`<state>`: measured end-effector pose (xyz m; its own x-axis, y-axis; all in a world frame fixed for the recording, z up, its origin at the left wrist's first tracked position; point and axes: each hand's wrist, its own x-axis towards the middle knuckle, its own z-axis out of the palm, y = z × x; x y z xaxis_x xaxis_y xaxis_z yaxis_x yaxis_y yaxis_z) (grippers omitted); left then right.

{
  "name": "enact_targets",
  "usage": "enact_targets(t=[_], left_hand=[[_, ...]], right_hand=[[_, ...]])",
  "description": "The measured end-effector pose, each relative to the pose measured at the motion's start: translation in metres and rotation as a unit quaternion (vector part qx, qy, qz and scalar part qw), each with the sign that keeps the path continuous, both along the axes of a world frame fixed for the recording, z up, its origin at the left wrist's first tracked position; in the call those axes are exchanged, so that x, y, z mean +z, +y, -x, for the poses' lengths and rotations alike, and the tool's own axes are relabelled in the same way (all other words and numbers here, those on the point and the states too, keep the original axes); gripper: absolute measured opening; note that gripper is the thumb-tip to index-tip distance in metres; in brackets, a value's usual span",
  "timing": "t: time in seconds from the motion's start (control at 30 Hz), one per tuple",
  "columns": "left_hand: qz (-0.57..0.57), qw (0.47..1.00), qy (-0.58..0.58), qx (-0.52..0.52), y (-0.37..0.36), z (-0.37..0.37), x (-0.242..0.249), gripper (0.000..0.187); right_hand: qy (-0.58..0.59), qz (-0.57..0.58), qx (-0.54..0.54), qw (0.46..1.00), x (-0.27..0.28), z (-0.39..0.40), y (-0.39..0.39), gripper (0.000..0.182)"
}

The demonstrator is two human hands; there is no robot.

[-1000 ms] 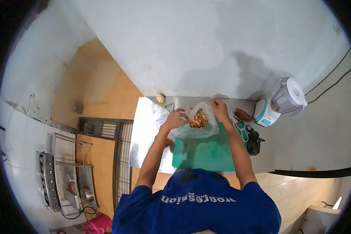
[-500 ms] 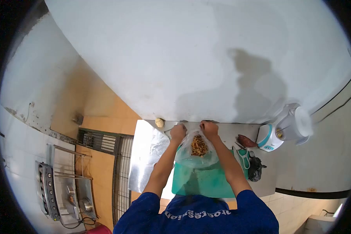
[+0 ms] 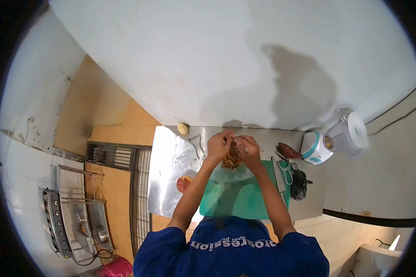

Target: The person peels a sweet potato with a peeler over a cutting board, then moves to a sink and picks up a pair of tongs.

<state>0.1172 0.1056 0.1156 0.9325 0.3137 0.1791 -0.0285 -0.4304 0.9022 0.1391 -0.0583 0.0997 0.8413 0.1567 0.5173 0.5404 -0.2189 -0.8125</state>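
A clear plastic bag with brown chopped pieces in it lies at the far part of a green cutting board. My left hand is closed on the bag's top edge, fingers bent. Close beside it, my right hand pinches the same gathered top from the other side. The fingertips of both hands nearly meet above the brown pieces. Part of the bag's mouth is hidden behind the fingers.
Right of the board lie a knife, white-and-green scissors, a black plastic bag and a reddish-brown sweet potato. A white blender stands beyond. On the left are a pale round item and a reddish-orange piece.
My hands have come closer together and nearer to me, drawing the bag's top together. The spread bag has narrowed. The camera view has shifted slightly, and the reddish-orange piece now shows.
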Motion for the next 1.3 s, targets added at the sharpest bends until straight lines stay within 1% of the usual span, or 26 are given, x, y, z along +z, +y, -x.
enact_targets(t=[0.03, 0.07, 0.23, 0.3, 0.33, 0.37, 0.4, 0.43, 0.47, 0.5, 0.53, 0.6, 0.67, 0.73, 0.77, 0.83, 0.87, 0.93, 1.0, 1.07, 1.1, 1.13, 1.17, 1.2, 1.27, 1.3], left_hand=[[-0.137, 0.988, 0.007, -0.074, -0.003, 0.003, -0.016, 0.017], [-0.275, 0.950, 0.011, -0.147, -0.005, 0.007, -0.025, 0.016], [-0.188, 0.971, -0.039, -0.139, -0.008, 0.047, -0.019, 0.013], [-0.114, 0.990, -0.079, -0.003, 0.003, 0.055, -0.023, 0.013], [-0.075, 0.994, -0.072, 0.034, 0.012, 0.056, -0.033, 0.013], [-0.034, 0.995, -0.064, 0.074, 0.019, 0.054, -0.042, 0.012], [-0.031, 0.995, -0.065, 0.074, 0.019, 0.056, -0.040, 0.012], [0.009, 0.991, -0.060, 0.115, 0.020, 0.057, -0.035, 0.012], [0.046, 0.985, -0.057, 0.158, 0.024, 0.060, -0.030, 0.012], [0.066, 0.982, -0.092, 0.152, 0.029, 0.060, -0.042, 0.013], [0.065, 0.981, -0.111, 0.144, 0.028, 0.064, -0.037, 0.013], [0.074, 0.988, -0.057, 0.124, 0.022, 0.082, -0.027, 0.013], [0.061, 0.991, -0.046, 0.111, 0.028, 0.103, -0.022, 0.014], [0.101, 0.981, -0.048, 0.159, 0.038, 0.117, -0.021, 0.014], [0.087, 0.978, -0.051, 0.180, 0.044, 0.123, -0.020, 0.014], [0.098, 0.976, -0.062, 0.185, 0.048, 0.131, -0.015, 0.016], [0.089, 0.976, -0.084, 0.178, 0.049, 0.131, -0.012, 0.018], [0.075, 0.982, -0.086, 0.151, 0.040, 0.127, 0.003, 0.019], [0.060, 0.986, -0.091, 0.123, 0.032, 0.118, 0.018, 0.021], [0.015, 0.995, -0.095, 0.003, 0.027, 0.114, 0.022, 0.025], [-0.049, 0.995, -0.083, -0.020, 0.031, 0.116, 0.017, 0.031], [-0.049, 0.995, -0.080, -0.024, 0.034, 0.128, 0.021, 0.031], [-0.209, 0.978, -0.020, -0.011, 0.039, 0.139, 0.027, 0.034], [-0.363, 0.931, 0.039, 0.004, 0.045, 0.148, 0.032, 0.037], [-0.284, 0.950, 0.126, -0.018, 0.068, 0.166, 0.010, 0.050], [-0.297, 0.940, 0.166, -0.014, 0.077, 0.173, -0.003, 0.058]], right_hand=[[-0.048, 0.095, 0.005, 0.994, -0.021, 0.001, -0.006, 0.016], [-0.094, 0.186, 0.008, 0.978, -0.032, 0.004, -0.012, 0.017], [0.005, 0.185, -0.119, 0.976, -0.051, 0.023, -0.068, 0.017], [0.180, 0.077, -0.145, 0.970, -0.054, 0.011, -0.087, 0.019], [0.181, 0.080, -0.149, 0.969, -0.063, 0.005, -0.094, 0.019], [0.117, 0.223, -0.126, 0.960, -0.077, -0.006, -0.100, 0.017], [0.050, 0.360, -0.097, 0.927, -0.087, -0.013, -0.105, 0.016], [0.047, 0.361, -0.095, 0.926, -0.089, -0.019, -0.105, 0.016], [0.037, 0.442, -0.104, 0.890, -0.091, -0.025, -0.101, 0.015], [0.026, 0.517, -0.113, 0.848, -0.089, -0.031, -0.092, 0.015], [0.018, 0.512, -0.108, 0.852, -0.086, -0.034, -0.085, 0.015], [0.062, 0.599, -0.143, 0.786, -0.083, -0.036, -0.080, 0.012], [0.051, 0.591, -0.140, 0.793, -0.091, -0.033, -0.076, 0.013], [0.144, 0.370, -0.090, 0.913, -0.061, -0.033, -0.071, 0.011], [0.137, 0.374, -0.088, 0.913, -0.045, -0.030, -0.063, 0.011], [0.001, 0.129, -0.090, 0.988, -0.001, -0.003, -0.031, 0.011], [0.002, 0.133, -0.084, 0.988, 0.021, 0.013, -0.021, 0.011], [-0.112, -0.016, -0.062, 0.992, 0.054, 0.038, -0.003, 0.010], [-0.130, -0.028, -0.055, 0.990, 0.039, 0.040, 0.007, 0.010], [-0.210, 0.139, -0.019, 0.968, 0.007, 0.037, 0.006, 0.012], [-0.204, 0.141, -0.019, 0.969, -0.010, 0.044, 0.001, 0.012], [-0.146, 0.138, -0.037, 0.979, -0.022, 0.050, -0.003, 0.013], [-0.092, 0.133, -0.055, 0.985, -0.030, 0.050, -0.006, 0.014], [-0.092, 0.134, -0.059, 0.985, -0.020, 0.053, -0.012, 0.014], [0.194, 0.243, -0.062, 0.948, 0.002, 0.075, -0.029, 0.015], [0.200, 0.244, -0.067, 0.947, -0.003, 0.079, -0.036, 0.015]])
